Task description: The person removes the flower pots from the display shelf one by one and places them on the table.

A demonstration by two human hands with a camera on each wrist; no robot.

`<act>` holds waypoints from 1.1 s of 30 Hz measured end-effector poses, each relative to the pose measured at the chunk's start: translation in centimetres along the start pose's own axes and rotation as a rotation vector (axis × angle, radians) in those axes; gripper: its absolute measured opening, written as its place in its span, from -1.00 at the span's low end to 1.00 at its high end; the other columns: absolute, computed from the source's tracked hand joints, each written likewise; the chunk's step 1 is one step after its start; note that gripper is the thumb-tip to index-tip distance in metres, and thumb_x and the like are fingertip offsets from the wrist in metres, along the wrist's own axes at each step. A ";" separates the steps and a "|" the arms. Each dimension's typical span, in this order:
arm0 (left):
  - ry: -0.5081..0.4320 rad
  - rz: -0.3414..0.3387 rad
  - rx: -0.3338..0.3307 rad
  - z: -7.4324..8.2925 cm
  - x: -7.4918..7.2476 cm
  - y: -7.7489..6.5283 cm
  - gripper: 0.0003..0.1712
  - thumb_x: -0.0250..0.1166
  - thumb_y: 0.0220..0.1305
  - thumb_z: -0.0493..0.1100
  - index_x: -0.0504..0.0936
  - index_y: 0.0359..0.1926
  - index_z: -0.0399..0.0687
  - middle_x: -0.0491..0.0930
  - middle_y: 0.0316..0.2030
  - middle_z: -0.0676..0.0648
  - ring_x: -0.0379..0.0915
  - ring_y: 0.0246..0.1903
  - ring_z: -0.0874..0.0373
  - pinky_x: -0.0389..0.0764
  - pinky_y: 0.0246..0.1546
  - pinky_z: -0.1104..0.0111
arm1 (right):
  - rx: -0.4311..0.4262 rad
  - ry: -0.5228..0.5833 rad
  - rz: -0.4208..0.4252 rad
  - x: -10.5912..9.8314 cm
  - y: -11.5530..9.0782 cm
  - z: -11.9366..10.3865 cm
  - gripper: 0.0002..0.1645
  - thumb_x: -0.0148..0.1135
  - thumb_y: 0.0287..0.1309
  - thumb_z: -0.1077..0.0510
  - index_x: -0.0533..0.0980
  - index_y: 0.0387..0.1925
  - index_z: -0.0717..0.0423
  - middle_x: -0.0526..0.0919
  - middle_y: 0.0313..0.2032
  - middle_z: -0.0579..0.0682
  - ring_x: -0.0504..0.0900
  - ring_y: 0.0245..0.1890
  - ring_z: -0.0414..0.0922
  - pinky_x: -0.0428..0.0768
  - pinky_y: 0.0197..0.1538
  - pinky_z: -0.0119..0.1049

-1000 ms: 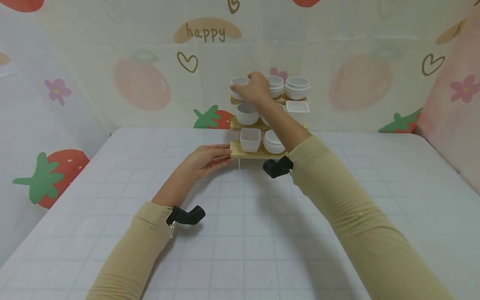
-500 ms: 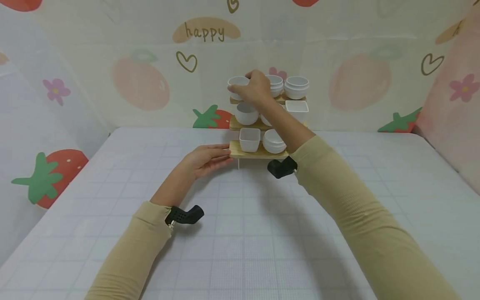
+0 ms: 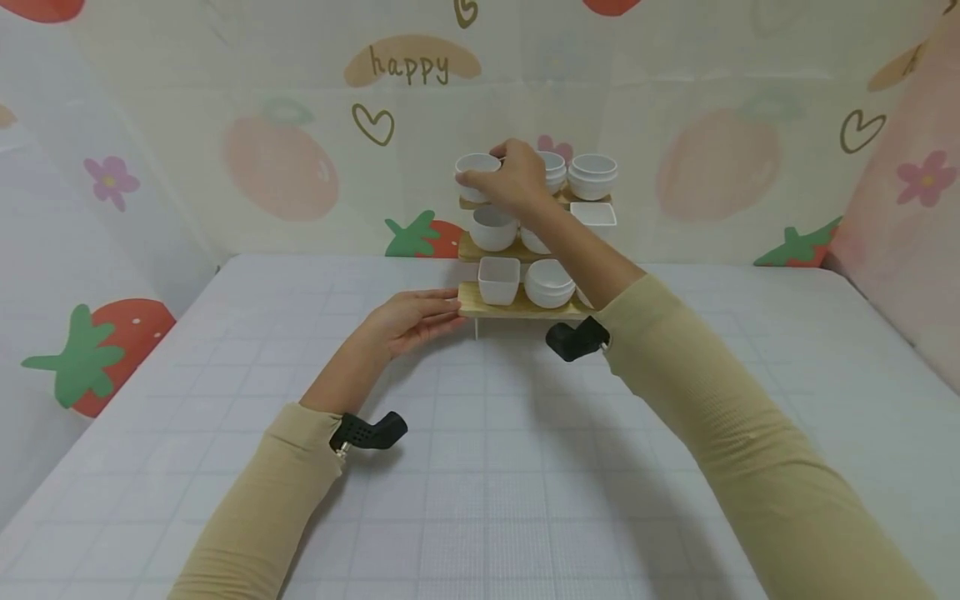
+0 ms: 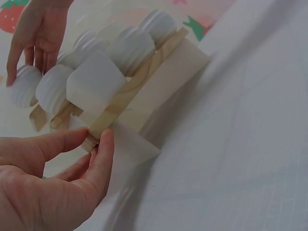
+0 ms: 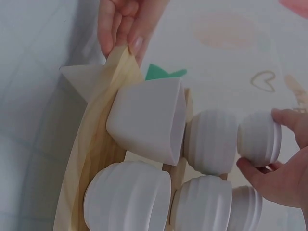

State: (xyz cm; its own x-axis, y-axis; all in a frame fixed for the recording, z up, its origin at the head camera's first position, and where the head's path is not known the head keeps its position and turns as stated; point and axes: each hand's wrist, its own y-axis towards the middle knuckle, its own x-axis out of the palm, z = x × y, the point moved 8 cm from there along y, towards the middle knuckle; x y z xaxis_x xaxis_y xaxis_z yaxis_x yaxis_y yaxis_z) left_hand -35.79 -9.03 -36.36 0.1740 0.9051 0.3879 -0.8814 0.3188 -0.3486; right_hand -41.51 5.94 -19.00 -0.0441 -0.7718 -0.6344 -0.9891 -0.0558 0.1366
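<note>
A three-tier stand with wooden shelves holds several small white pots. My left hand [image 3: 408,321] pinches the left end of the bottom shelf [image 4: 120,98] between thumb and fingers. At the top tier's left end, my right hand [image 3: 517,182] holds a round white pot [image 5: 259,139] by its sides, thumb in front and fingers behind. Directly below it sits another round pot [image 3: 493,229] on the middle shelf. A square white pot [image 3: 498,281] stands at the bottom left, next to a ribbed round pot [image 3: 550,285]. My right forearm partly hides the pots on the right.
The stand is on a table with a pale checked cloth [image 3: 480,500], close to the back wall covering [image 3: 300,75] printed with fruit. Another ribbed pot [image 3: 593,177] is at the top right, above a square pot [image 3: 593,217].
My right wrist and forearm have shifted slightly right, showing more of the bottom shelf. The fingers stay on the top left pot, and my left hand keeps its place at the shelf end.
</note>
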 end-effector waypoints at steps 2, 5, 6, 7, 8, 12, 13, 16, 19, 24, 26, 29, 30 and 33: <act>0.000 -0.001 -0.001 0.0 0.1 -0.1 -0.36 0.03 0.60 -0.45 0.16 0.60 -0.37 0.20 0.53 -0.41 0.73 -0.29 0.19 0.80 -0.13 0.47 | 0.001 0.008 0.000 -0.1 -0.1 0.1 -0.19 0.38 0.37 -0.09 0.36 0.45 0.25 0.52 0.34 0.12 0.52 0.27 -0.04 0.61 0.31 -0.31; 0.001 -0.004 0.003 0.0 0.1 -0.2 -0.37 0.02 0.60 -0.46 0.16 0.60 -0.37 0.20 0.53 -0.42 0.74 -0.29 0.19 0.80 -0.15 0.47 | 0.000 0.011 -0.001 -0.3 -0.3 0.2 -0.18 0.39 0.36 -0.09 0.36 0.45 0.24 0.53 0.33 0.11 0.52 0.25 -0.05 0.62 0.27 -0.32; 0.002 -0.005 0.004 0.0 0.2 -0.2 -0.37 0.02 0.60 -0.46 0.16 0.60 -0.37 0.20 0.54 -0.43 0.74 -0.30 0.19 0.80 -0.15 0.48 | -0.002 0.013 -0.002 -0.3 -0.3 0.3 -0.18 0.40 0.36 -0.09 0.36 0.45 0.24 0.53 0.33 0.11 0.52 0.24 -0.06 0.62 0.26 -0.32; 0.003 -0.005 0.006 0.0 0.2 -0.3 -0.37 0.02 0.60 -0.46 0.16 0.60 -0.37 0.20 0.53 -0.43 0.74 -0.30 0.19 0.80 -0.15 0.48 | -0.005 0.013 -0.004 -0.3 -0.4 0.3 -0.18 0.40 0.36 -0.10 0.36 0.45 0.24 0.52 0.32 0.11 0.52 0.23 -0.06 0.63 0.25 -0.33; 0.003 -0.005 0.007 0.0 0.2 -0.3 -0.37 0.01 0.60 -0.47 0.15 0.60 -0.37 0.19 0.54 -0.43 0.74 -0.30 0.20 0.80 -0.15 0.48 | -0.005 0.015 -0.006 -0.4 -0.4 0.4 -0.18 0.40 0.36 -0.10 0.36 0.45 0.24 0.52 0.32 0.11 0.51 0.23 -0.07 0.63 0.23 -0.33; 0.005 -0.006 0.005 0.0 0.1 -0.4 -0.36 0.01 0.60 -0.47 0.15 0.60 -0.36 0.19 0.54 -0.42 0.74 -0.30 0.21 0.80 -0.15 0.48 | -0.010 0.038 -0.016 -0.4 -0.6 0.6 -0.17 0.41 0.35 -0.07 0.35 0.46 0.25 0.52 0.31 0.13 0.51 0.20 -0.07 0.63 0.20 -0.33; 0.004 -0.006 0.005 0.0 0.1 -0.4 -0.37 0.01 0.60 -0.47 0.15 0.60 -0.37 0.19 0.54 -0.42 0.74 -0.30 0.21 0.80 -0.15 0.49 | -0.011 0.047 -0.021 -0.4 -0.6 0.7 -0.17 0.41 0.35 -0.07 0.35 0.46 0.25 0.52 0.31 0.13 0.52 0.21 -0.07 0.63 0.21 -0.33; 0.004 -0.007 0.005 -0.1 0.1 -0.2 -0.37 0.01 0.60 -0.47 0.15 0.60 -0.37 0.18 0.54 -0.42 0.74 -0.30 0.21 0.79 -0.15 0.49 | -0.014 0.065 -0.026 -0.5 -0.7 1.0 -0.16 0.41 0.35 -0.07 0.34 0.47 0.25 0.52 0.32 0.13 0.52 0.23 -0.06 0.64 0.24 -0.32; 0.005 -0.005 0.007 -0.1 0.0 -0.1 -0.37 0.01 0.60 -0.47 0.15 0.60 -0.37 0.19 0.55 -0.41 0.73 -0.29 0.21 0.79 -0.13 0.49 | -0.017 0.070 -0.025 -0.9 -0.9 1.1 -0.16 0.42 0.34 -0.07 0.34 0.47 0.24 0.53 0.31 0.13 0.55 0.19 -0.07 0.65 0.20 -0.34; 0.010 -0.001 0.011 -0.1 -0.1 0.1 -0.37 0.02 0.60 -0.46 0.16 0.60 -0.37 0.20 0.54 -0.41 0.73 -0.28 0.21 0.79 -0.12 0.48 | -0.025 0.086 -0.025 -1.5 -1.4 1.0 -0.18 0.44 0.33 -0.04 0.37 0.44 0.25 0.56 0.24 0.14 0.61 0.01 -0.11 0.70 0.08 -0.38; 0.015 0.001 0.015 -0.1 -0.1 0.1 -0.37 0.02 0.59 -0.47 0.17 0.59 -0.38 0.21 0.53 -0.42 0.73 -0.29 0.21 0.79 -0.13 0.49 | -0.029 0.106 -0.023 -1.8 -1.5 0.9 -0.21 0.45 0.33 -0.01 0.38 0.42 0.26 0.57 0.22 0.15 0.62 -0.04 -0.13 0.72 0.06 -0.39; 0.023 0.000 0.023 0.0 0.0 0.1 -0.37 0.02 0.59 -0.47 0.17 0.59 -0.39 0.21 0.52 -0.42 0.73 -0.29 0.21 0.79 -0.13 0.49 | -0.041 0.091 -0.003 -2.3 -1.6 0.9 -0.22 0.46 0.32 -0.01 0.41 0.41 0.26 0.55 0.23 0.15 0.57 0.02 -0.13 0.69 0.06 -0.41; 0.024 0.000 0.024 0.0 0.0 0.1 -0.38 0.02 0.59 -0.47 0.17 0.59 -0.40 0.21 0.52 -0.42 0.72 -0.29 0.21 0.79 -0.12 0.49 | -0.044 0.080 0.003 -2.5 -1.7 0.9 -0.22 0.46 0.31 -0.03 0.42 0.41 0.26 0.54 0.25 0.14 0.54 0.07 -0.13 0.67 0.07 -0.41; 0.027 0.000 0.024 0.0 0.0 0.0 -0.37 0.03 0.59 -0.47 0.17 0.59 -0.40 0.21 0.52 -0.42 0.72 -0.28 0.22 0.79 -0.11 0.48 | -0.042 0.034 0.005 -2.9 -2.0 1.0 -0.18 0.45 0.31 -0.08 0.41 0.43 0.22 0.50 0.32 0.12 0.44 0.19 -0.11 0.59 0.11 -0.37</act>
State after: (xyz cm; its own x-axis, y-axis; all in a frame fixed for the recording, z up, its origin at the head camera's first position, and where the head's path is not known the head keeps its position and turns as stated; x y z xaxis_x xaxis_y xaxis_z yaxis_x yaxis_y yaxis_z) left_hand -35.81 -9.04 -36.34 0.1858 0.9125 0.3643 -0.8914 0.3126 -0.3282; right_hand -39.56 8.90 -18.24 -0.0435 -0.7932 -0.6074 -0.9819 -0.0780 0.1723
